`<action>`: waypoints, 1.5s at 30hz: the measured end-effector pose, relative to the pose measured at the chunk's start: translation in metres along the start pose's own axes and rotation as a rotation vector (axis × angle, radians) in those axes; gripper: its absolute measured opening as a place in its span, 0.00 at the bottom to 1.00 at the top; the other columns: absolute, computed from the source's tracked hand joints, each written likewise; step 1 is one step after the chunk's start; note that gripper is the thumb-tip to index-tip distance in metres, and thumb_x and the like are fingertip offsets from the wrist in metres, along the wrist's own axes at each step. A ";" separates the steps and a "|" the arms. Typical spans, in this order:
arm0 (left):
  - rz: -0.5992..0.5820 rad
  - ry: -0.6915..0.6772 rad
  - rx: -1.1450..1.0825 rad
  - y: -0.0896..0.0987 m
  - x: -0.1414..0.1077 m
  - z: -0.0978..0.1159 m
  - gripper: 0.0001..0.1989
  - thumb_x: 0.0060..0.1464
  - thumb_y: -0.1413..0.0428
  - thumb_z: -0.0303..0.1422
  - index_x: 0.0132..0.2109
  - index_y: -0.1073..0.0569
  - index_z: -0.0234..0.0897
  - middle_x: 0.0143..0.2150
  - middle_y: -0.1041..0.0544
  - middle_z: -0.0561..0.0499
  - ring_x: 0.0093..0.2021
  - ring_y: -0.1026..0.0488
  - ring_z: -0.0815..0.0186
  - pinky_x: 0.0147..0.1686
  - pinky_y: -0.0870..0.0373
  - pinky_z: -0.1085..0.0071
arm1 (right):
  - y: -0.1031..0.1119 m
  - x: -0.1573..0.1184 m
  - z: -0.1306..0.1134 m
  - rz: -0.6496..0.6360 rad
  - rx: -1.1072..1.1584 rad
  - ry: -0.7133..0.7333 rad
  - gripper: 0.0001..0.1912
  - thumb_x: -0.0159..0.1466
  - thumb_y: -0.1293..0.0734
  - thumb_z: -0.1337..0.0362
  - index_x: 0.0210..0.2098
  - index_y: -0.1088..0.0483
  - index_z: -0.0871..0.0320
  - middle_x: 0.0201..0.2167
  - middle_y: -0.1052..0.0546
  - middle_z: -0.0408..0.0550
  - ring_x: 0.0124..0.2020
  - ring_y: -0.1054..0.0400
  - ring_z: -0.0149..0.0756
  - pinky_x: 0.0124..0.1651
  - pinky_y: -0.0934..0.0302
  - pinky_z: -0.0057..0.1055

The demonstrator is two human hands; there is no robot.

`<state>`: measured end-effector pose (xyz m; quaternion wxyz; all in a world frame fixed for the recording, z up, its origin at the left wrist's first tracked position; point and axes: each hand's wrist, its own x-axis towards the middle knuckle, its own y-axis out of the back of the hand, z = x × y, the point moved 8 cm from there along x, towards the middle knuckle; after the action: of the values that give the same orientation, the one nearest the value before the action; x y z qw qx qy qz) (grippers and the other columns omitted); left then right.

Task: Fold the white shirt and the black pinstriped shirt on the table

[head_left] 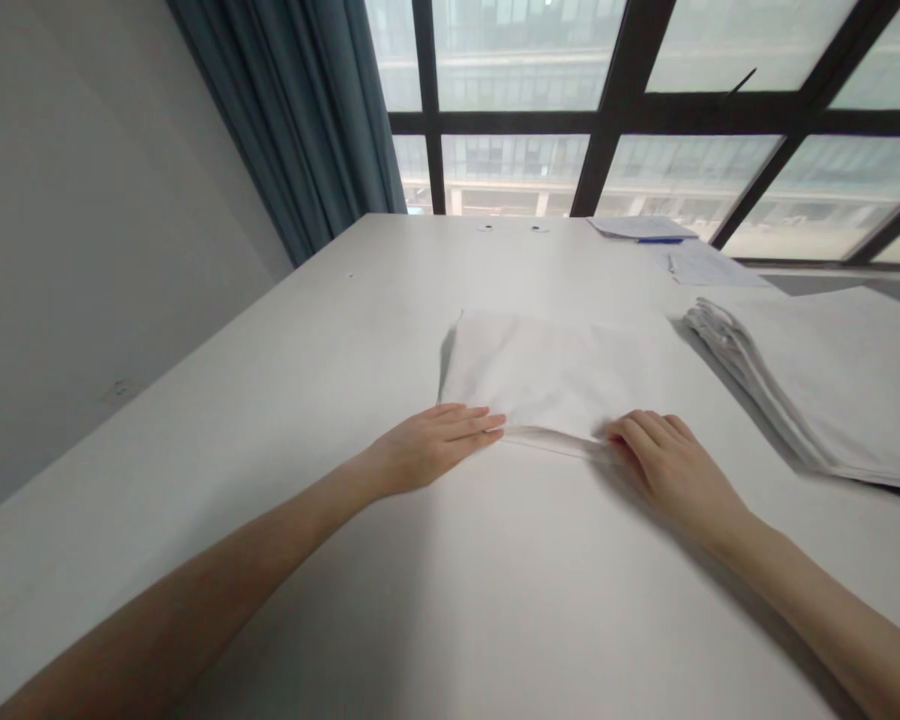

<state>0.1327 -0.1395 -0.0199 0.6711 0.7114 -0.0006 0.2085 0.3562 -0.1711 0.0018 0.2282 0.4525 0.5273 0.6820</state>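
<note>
A white folded cloth [547,365] lies on the white table in front of me, slightly creased, its near edge lifted a little in the middle. My left hand [435,440] rests flat on the cloth's near left corner, fingers stretched out. At the near right corner, my right hand [656,460] has its fingers curled and pinched on the cloth's edge. The tips of the right fingers are partly hidden.
A thick stack of folded white cloths [855,380] sits at the right. Papers [637,228] and a blue pen [660,240] lie at the table's far right. Behind the table [307,310] are a blue curtain [300,110] and dark-framed windows [525,122].
</note>
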 end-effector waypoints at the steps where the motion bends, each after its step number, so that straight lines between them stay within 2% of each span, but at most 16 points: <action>1: -0.005 0.000 0.003 0.000 0.000 0.000 0.22 0.68 0.61 0.24 0.66 0.40 0.37 0.65 0.34 0.44 0.66 0.39 0.61 0.63 0.41 0.61 | 0.004 0.001 0.000 0.016 0.000 0.003 0.12 0.72 0.46 0.64 0.38 0.33 0.59 0.34 0.27 0.52 0.35 0.35 0.40 0.41 0.44 0.37; 4: -0.003 -0.004 0.010 0.001 0.002 0.002 0.21 0.69 0.62 0.25 0.65 0.39 0.35 0.64 0.32 0.43 0.64 0.37 0.62 0.63 0.41 0.60 | 0.010 0.002 -0.004 -0.003 0.015 0.032 0.12 0.71 0.46 0.65 0.35 0.34 0.58 0.32 0.28 0.50 0.33 0.36 0.40 0.40 0.45 0.37; 7: 0.008 -0.025 0.022 0.004 0.003 0.004 0.20 0.69 0.62 0.24 0.62 0.36 0.32 0.62 0.30 0.43 0.62 0.35 0.61 0.62 0.40 0.60 | 0.002 0.003 -0.009 -0.106 0.039 0.071 0.12 0.71 0.46 0.65 0.33 0.35 0.57 0.30 0.29 0.49 0.33 0.37 0.39 0.39 0.46 0.37; 10: 0.014 -0.040 0.027 0.005 0.004 0.005 0.19 0.68 0.61 0.24 0.60 0.34 0.32 0.61 0.29 0.42 0.61 0.34 0.60 0.61 0.39 0.59 | -0.007 0.002 -0.010 -0.194 0.089 0.071 0.11 0.71 0.45 0.64 0.36 0.34 0.57 0.31 0.27 0.48 0.34 0.35 0.39 0.40 0.46 0.36; 16: 0.019 -0.037 -0.008 0.005 0.003 0.004 0.20 0.67 0.59 0.24 0.62 0.35 0.36 0.60 0.28 0.43 0.61 0.33 0.62 0.62 0.39 0.61 | -0.010 0.002 -0.009 -0.259 0.184 0.056 0.11 0.71 0.45 0.64 0.37 0.33 0.55 0.35 0.25 0.49 0.37 0.34 0.39 0.41 0.45 0.37; 20: 0.004 -0.022 -0.025 0.003 0.004 0.004 0.21 0.67 0.58 0.24 0.64 0.38 0.37 0.60 0.28 0.44 0.61 0.33 0.63 0.61 0.40 0.62 | -0.009 0.003 -0.007 -0.232 0.204 0.049 0.11 0.70 0.44 0.63 0.36 0.32 0.55 0.33 0.25 0.49 0.36 0.33 0.39 0.40 0.44 0.37; 24: -0.025 -0.027 -0.017 0.001 0.007 0.004 0.21 0.66 0.57 0.23 0.63 0.36 0.37 0.59 0.27 0.44 0.60 0.33 0.61 0.60 0.39 0.63 | -0.010 0.002 0.001 -0.146 0.204 -0.018 0.15 0.72 0.45 0.60 0.33 0.32 0.56 0.29 0.26 0.48 0.34 0.33 0.38 0.41 0.44 0.37; 28: -0.028 -0.029 -0.017 0.000 0.007 0.005 0.21 0.66 0.56 0.23 0.63 0.35 0.37 0.59 0.28 0.44 0.60 0.33 0.61 0.60 0.38 0.62 | -0.009 0.001 0.006 -0.041 0.221 -0.078 0.12 0.71 0.42 0.59 0.38 0.31 0.57 0.34 0.25 0.51 0.37 0.34 0.40 0.41 0.43 0.36; 31: -0.011 -0.011 -0.024 -0.001 0.006 0.003 0.21 0.65 0.56 0.22 0.62 0.35 0.37 0.58 0.28 0.43 0.60 0.33 0.60 0.60 0.37 0.61 | -0.013 0.000 0.002 -0.073 0.244 -0.060 0.12 0.71 0.42 0.61 0.45 0.30 0.56 0.39 0.25 0.52 0.40 0.33 0.41 0.43 0.42 0.38; 35: 0.020 0.053 -0.077 0.001 0.003 -0.003 0.20 0.65 0.54 0.23 0.60 0.32 0.37 0.59 0.29 0.41 0.60 0.33 0.59 0.59 0.35 0.59 | -0.015 0.000 -0.005 -0.126 0.253 -0.010 0.15 0.71 0.43 0.64 0.53 0.30 0.52 0.40 0.25 0.52 0.41 0.33 0.41 0.45 0.42 0.40; 45: 0.023 0.184 -0.180 0.003 -0.001 -0.017 0.20 0.65 0.55 0.25 0.60 0.31 0.43 0.63 0.31 0.46 0.64 0.36 0.60 0.62 0.39 0.56 | -0.012 0.002 -0.011 -0.201 0.330 0.054 0.19 0.71 0.43 0.63 0.56 0.29 0.43 0.39 0.25 0.51 0.40 0.32 0.39 0.45 0.39 0.41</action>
<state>0.1260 -0.1236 -0.0172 0.7271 0.6260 0.0341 0.2797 0.3437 -0.1709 -0.0087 0.2038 0.4106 0.6802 0.5720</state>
